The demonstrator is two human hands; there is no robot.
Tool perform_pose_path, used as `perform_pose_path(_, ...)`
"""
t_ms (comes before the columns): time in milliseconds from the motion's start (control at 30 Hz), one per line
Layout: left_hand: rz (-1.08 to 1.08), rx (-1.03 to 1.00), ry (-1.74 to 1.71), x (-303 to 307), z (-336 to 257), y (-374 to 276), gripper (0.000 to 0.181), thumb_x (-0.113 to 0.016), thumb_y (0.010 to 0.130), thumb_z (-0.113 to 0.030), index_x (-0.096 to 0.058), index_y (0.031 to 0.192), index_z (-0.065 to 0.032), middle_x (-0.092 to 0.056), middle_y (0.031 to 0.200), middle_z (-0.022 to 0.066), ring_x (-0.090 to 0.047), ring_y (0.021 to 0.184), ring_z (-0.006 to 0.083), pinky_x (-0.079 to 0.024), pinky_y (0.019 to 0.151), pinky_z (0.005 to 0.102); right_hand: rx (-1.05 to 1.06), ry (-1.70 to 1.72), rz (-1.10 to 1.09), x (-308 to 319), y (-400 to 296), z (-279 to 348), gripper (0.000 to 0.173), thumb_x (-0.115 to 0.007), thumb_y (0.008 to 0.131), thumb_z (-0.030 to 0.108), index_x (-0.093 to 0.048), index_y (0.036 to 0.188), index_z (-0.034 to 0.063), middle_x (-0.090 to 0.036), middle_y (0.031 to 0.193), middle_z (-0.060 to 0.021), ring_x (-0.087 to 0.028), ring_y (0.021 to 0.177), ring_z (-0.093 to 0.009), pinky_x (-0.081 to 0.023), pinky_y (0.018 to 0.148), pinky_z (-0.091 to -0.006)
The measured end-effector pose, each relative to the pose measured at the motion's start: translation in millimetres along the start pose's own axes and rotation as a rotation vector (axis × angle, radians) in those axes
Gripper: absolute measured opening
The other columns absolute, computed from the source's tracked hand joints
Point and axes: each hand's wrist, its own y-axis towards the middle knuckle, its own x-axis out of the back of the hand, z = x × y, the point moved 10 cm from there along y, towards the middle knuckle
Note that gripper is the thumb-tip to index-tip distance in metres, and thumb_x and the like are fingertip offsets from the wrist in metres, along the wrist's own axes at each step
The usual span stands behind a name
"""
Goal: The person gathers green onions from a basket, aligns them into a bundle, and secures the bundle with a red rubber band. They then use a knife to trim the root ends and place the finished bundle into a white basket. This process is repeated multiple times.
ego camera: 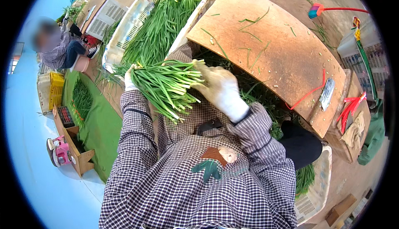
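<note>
My left hand [129, 77], in a white glove, grips a loose bunch of green chives [166, 87] near its leafy end. The pale cut stems fan out to the right above my lap. My right hand [219, 87], also gloved and blurred by motion, is at the stem ends, its thumb and fingers around the outermost tips. Whether it pinches any stem is not clear. Just beyond the bunch, a white plastic crate [182, 39] holds a thick heap of similar chives [162, 20].
A wooden board [249, 26] with scraps, a red tie [307, 98] and a metal blade-like piece [327, 94] lies to my right. Red strips [349, 109] hang beside it. Another crate [324, 185] is at lower right. A seated person [62, 46] works at left, near green matting [106, 129].
</note>
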Motion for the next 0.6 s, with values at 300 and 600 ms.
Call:
perform_pose_path(300,-0.149,-0.091,0.018,11,-11,-10,0.020,-0.042,0.090,-0.017,-0.049,0.074,-0.0072,-0.053,0.063,0.0054,-0.052,0.059,0.0204,-0.047,0.063,0.0326,-0.457,1.153,0.294,-18,10,-55,0.020,-0.053,0.084,0.016,-0.064,0.082,-0.0006,-0.061,0.067,-0.0042,-0.056,0.061,-0.009,-0.043,0.054,-0.0206)
perform_pose_path(600,-0.173,0.002,0.045,6,5,-2,0.027,-0.040,0.088,-0.022,-0.052,0.069,-0.0071,-0.056,0.062,0.0069,-0.054,0.059,0.0231,-0.049,0.061,0.0378,0.061,0.113,0.099,-29,-9,-28,0.024,-0.065,0.077,0.024,-0.064,0.088,0.0029,-0.063,0.072,-0.0130,-0.062,0.068,-0.027,-0.049,0.061,-0.0329)
